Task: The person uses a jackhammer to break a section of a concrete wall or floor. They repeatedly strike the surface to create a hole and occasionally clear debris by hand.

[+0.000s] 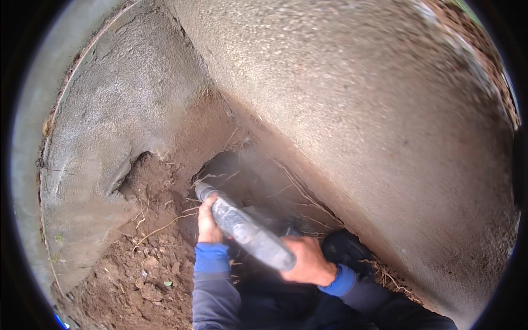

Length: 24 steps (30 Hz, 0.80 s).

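Both hands on a dusty grey bar-shaped tool (245, 230). Long axis runs diag: rear end low-right, tip up-left into a hole (231, 170) in the reddish soil (148, 264), under the concrete wall (357, 110). Left hand (208, 220) wrapped round the shaft nr the tip, so it's nearer the hole. Right hand (307, 261) clamped on the rear end. Thin roots (159, 228) lie around the opening. Some dust at the tip.

Outdoor dig site, at the foot of a rough grey rendered wall (357, 99). Loose red-brown soil (137, 275) with clods and thin exposed roots (159, 228) lies along its base. A dark hole (242, 176) is dug under the wall, dust hanging over it.
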Motion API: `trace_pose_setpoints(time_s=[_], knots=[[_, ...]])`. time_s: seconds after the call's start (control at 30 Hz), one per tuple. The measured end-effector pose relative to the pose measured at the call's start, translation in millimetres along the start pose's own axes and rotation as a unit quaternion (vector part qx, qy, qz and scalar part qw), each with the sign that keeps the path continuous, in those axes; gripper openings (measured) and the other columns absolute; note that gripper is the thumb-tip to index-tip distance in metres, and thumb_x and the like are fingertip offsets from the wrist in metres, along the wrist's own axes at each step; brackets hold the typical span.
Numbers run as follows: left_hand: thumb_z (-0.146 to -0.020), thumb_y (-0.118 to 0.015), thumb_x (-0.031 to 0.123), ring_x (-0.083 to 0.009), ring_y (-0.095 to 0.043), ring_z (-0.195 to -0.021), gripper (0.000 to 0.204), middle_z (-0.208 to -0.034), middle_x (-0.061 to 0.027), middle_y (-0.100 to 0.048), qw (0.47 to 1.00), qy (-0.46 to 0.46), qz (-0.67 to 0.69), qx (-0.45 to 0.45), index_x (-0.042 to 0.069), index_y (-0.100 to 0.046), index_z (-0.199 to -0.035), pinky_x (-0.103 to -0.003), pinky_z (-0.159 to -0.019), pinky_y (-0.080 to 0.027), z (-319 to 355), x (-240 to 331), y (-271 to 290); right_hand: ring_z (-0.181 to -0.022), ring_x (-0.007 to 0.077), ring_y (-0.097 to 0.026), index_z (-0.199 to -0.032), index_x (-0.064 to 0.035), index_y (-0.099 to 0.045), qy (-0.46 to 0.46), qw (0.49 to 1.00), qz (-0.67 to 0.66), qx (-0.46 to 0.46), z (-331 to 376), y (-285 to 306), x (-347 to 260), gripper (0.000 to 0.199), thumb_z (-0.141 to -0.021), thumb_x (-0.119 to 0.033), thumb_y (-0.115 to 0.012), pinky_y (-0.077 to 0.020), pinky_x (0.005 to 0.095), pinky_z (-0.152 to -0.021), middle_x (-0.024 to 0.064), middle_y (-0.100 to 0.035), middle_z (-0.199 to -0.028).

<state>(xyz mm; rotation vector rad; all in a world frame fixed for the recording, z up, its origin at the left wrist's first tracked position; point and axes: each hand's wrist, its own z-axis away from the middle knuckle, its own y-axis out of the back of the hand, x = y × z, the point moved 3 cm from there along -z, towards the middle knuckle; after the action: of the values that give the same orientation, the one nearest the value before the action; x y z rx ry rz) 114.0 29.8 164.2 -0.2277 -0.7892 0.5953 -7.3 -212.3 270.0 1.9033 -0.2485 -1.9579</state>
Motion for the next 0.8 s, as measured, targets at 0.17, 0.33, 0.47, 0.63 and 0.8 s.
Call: trace_pose_setpoints(time_s=[0.17,0.33,0.47,0.63,0.8], knots=[[-0.087,-0.076,0.041,-0.0249,-0.07,-0.077,0.052,-0.099,-0.0103,-0.071,0.994,-0.052,-0.064,0.075,0.001,-0.064,-0.117,-0.042,-0.072,-0.059,6,8,7,-0.079,0.0413,-0.07,-0.098,-0.0041,-0.07,0.016,1.0,-0.017,-0.02,-15,0,-13,0.031,-0.068,-0.011,-0.074,-0.0561,0.0451,-0.068,0.0189,-0.071,-0.085],[-0.082,-0.076,0.034,-0.0279,-0.069,-0.087,0.045,-0.095,-0.0118,-0.07,0.998,0.052,-0.03,0.025,0.003,-0.064,-0.112,-0.043,-0.079,-0.058,23,-17,10,-0.081,0.0414,-0.071,-0.098,-0.0003,-0.07,-0.001,0.998,-0.05,0.029,35,-14,7,0.031,-0.068,-0.006,-0.076,-0.0559,0.042,-0.069,0.0224,-0.07,-0.085],[-0.077,-0.081,0.022,-0.0257,-0.069,-0.078,0.044,-0.092,-0.0122,-0.07,0.989,0.063,-0.124,0.058,-0.003,-0.067,-0.11,-0.042,-0.073,-0.058,47,-25,-7,-0.079,0.0323,-0.074,-0.106,0.0004,-0.071,-0.043,0.986,-0.138,0.082,94,-26,7,0.04,-0.069,-0.01,-0.078,-0.0564,0.0394,-0.072,0.018,-0.073,-0.088],[-0.077,-0.08,0.016,-0.022,-0.07,-0.073,0.034,-0.086,-0.0124,-0.073,0.979,0.002,-0.203,-0.007,-0.008,-0.072,-0.099,-0.036,-0.067,-0.056,72,-34,-50,-0.085,0.0195,-0.074,-0.105,0.0037,-0.07,-0.096,0.977,-0.177,0.067,125,1,18,0.032,-0.074,-0.003,-0.075,-0.0552,0.0326,-0.077,0.0137,-0.076,-0.093],[-0.079,-0.078,0.021,-0.0249,-0.07,-0.074,0.039,-0.09,-0.0151,-0.072,0.972,-0.027,-0.235,-0.01,-0.009,-0.069,-0.102,-0.039,-0.066,-0.057,90,-26,-65,-0.086,0.0174,-0.072,-0.104,0.0043,-0.07,-0.086,0.976,-0.188,0.064,131,14,17,0.029,-0.077,-0.003,-0.074,-0.0544,0.0308,-0.079,0.0119,-0.076,-0.094]])
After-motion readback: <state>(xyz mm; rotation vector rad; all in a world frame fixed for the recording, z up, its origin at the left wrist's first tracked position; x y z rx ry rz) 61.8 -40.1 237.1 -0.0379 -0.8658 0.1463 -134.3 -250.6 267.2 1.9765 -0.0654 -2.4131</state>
